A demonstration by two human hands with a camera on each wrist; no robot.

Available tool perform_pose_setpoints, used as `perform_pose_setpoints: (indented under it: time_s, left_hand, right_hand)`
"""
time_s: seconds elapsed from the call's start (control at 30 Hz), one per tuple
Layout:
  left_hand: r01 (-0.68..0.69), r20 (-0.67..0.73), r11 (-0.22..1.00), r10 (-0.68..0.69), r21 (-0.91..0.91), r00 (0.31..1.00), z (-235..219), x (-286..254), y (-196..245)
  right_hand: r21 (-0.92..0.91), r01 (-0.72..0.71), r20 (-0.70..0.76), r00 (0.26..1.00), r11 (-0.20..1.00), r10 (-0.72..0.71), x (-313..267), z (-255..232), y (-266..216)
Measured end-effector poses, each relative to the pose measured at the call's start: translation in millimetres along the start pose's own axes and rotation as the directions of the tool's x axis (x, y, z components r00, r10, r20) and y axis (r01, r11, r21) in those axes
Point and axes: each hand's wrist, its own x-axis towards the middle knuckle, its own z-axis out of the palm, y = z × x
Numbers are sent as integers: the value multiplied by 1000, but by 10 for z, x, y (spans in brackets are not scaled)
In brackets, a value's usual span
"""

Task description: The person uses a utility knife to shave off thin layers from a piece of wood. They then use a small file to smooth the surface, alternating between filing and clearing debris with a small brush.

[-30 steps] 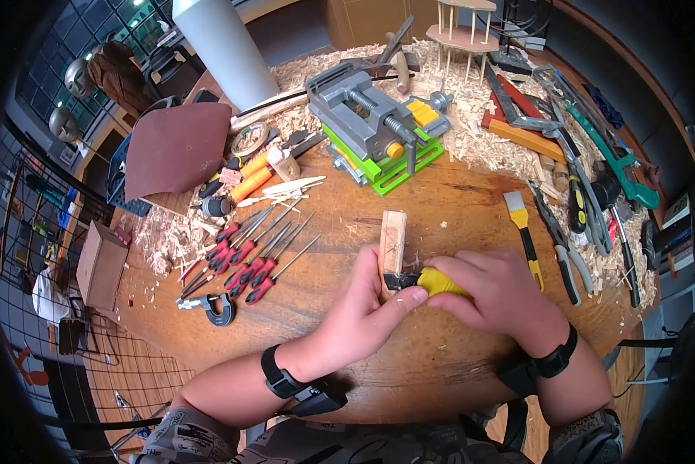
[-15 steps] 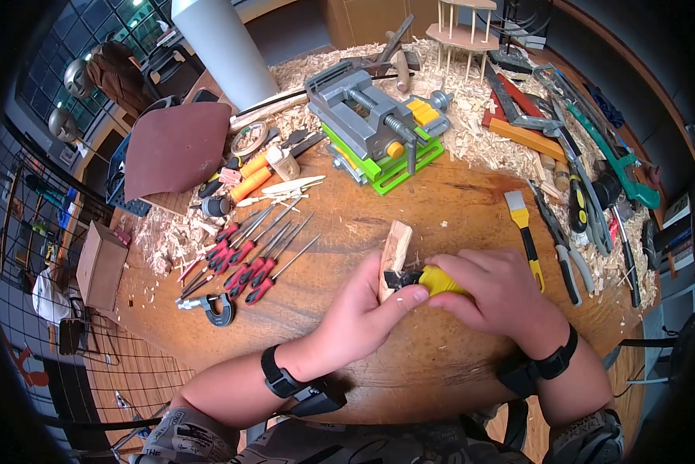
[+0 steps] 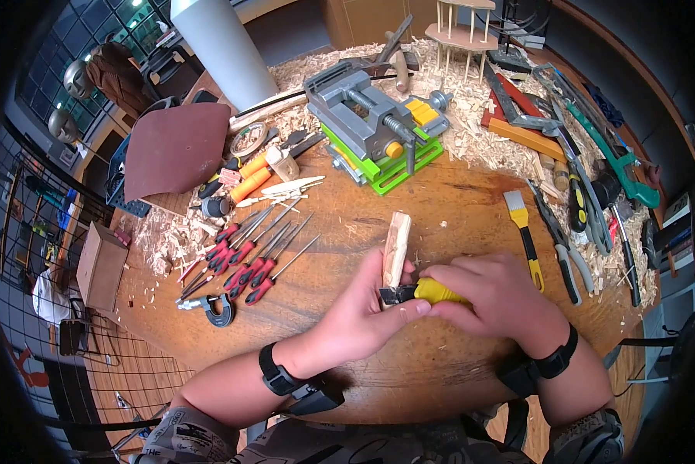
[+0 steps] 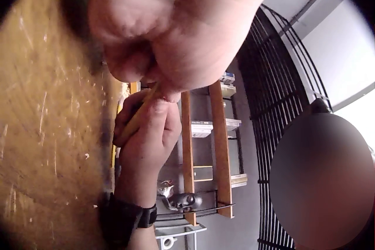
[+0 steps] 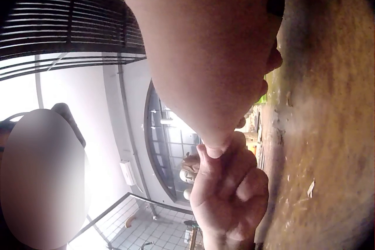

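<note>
In the head view my left hand [image 3: 361,304] holds a short, pale stick of wood [image 3: 397,241], its upper end pointing away from me. My right hand [image 3: 487,292] grips the yellow handle of a knife [image 3: 439,290]. The knife's dark blade [image 3: 396,295] lies across the lower part of the wood, and my left thumb [image 3: 405,311] presses close by the blade and handle. The left wrist view shows my right hand [image 4: 149,150] around the handle, below my left palm [image 4: 170,27]. From the right wrist, my left hand [image 5: 231,197] appears with curled fingers; the blade is hidden there.
Left of my hands lie several red-and-black needle files [image 3: 243,267] and a micrometer [image 3: 218,309]. A grey vise [image 3: 367,116] on a green base stands ahead, among wood shavings [image 3: 471,116]. Rightward are a yellow-handled brush [image 3: 524,232], pliers [image 3: 568,271] and a green saw [image 3: 622,174].
The wood first tilted rightward, then came back more upright with its pale face turned up. The knife blade has slid down along it toward me, both hands staying close together.
</note>
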Motion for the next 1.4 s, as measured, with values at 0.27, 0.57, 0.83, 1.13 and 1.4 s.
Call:
perform_pose_setpoints:
  time_s: [0.27, 0.57, 0.83, 1.13, 1.4]
  left_hand:
    - [-18, -23, 991, 21, 130, 1000, 2, 9, 12]
    - [229, 168, 835, -167, -499, 972, -97, 39, 99]
    - [240, 174, 811, -172, -534, 970, -55, 71, 93]
    - [377, 346, 716, -199, -588, 917, -145, 24, 82]
    - [299, 204, 888, -239, -350, 949, -64, 12, 114]
  right_hand:
    - [-36, -8, -77, 997, 999, 5, 6, 1, -24]
    - [-5, -183, -288, 942, 983, 174, -15, 28, 83]
    - [30, -94, -86, 992, 995, 96, -9, 20, 34]
    - [4, -161, -262, 952, 987, 156, -31, 51, 62]
    - [11, -96, 48, 994, 995, 95, -8, -13, 3]
